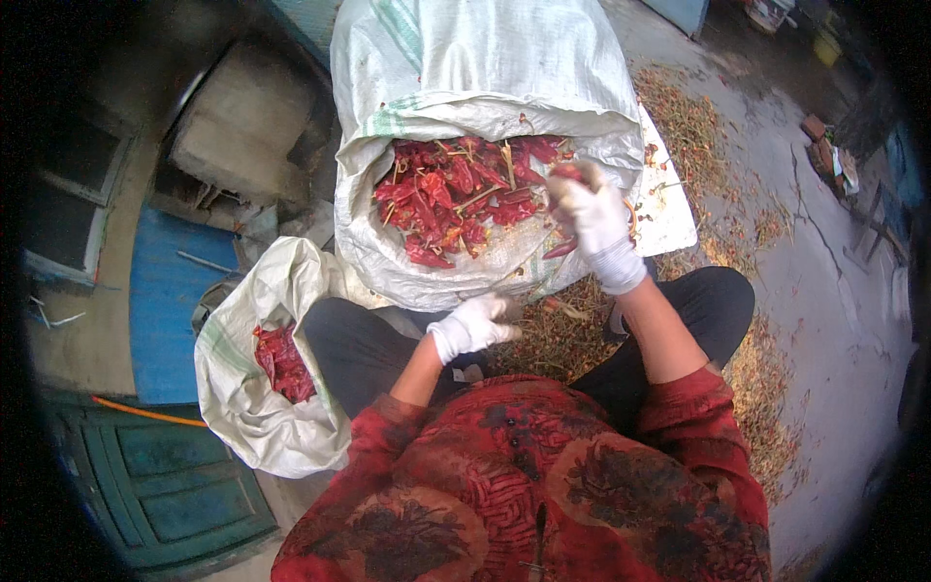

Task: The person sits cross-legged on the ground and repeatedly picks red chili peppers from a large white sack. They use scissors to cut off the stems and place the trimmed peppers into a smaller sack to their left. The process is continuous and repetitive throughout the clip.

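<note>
A large white woven sack (pixel 480 51) lies with its mouth towards me, and dried red chili peppers (pixel 436 189) with pale stems are heaped inside. My right hand (pixel 593 214), in a white glove, is at the right side of the mouth. Its blurred fingers are closed around a red chili pepper (pixel 569 172). Another chili pepper (pixel 560 249) lies just below that hand on the sack's lip. In front of my lap is my left hand (pixel 474 327), also gloved, fingers apart and nothing seen in it.
A smaller white woven sack (pixel 240 407) stands open at my left, with red chili peppers (pixel 285 364) inside. Dry stems and bits (pixel 560 338) litter the ground between my legs and along the right. A white board (pixel 665 211) shows beside the large sack. Bricks (pixel 820 149) lie far right.
</note>
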{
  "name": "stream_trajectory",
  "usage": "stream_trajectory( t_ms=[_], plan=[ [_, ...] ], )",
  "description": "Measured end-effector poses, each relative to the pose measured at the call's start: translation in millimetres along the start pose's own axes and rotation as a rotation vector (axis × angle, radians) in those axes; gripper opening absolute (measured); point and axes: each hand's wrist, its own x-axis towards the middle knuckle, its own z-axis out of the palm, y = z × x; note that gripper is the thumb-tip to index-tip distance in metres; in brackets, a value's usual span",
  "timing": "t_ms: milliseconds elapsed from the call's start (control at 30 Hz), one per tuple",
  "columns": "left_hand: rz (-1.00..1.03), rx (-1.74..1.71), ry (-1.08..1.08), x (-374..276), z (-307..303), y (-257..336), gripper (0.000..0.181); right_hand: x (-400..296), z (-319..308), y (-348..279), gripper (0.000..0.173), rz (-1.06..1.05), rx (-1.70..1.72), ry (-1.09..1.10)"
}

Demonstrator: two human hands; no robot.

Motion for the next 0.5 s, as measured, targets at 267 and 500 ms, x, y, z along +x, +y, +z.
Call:
stream_trajectory(
  t_ms=[267,500],
  plan=[
    [-0.114,0.446,0.645,66.0,-21.4,-7.5,0.038,5.1,-16.4,3.9,0.035,0.047,0.3,-0.035],
    [-0.251,0.716,0.616,110.8,-25.6,-2.8,0.025,14.9,-15.9,6.4,0.042,0.081,0.347,-0.088]
  ],
)
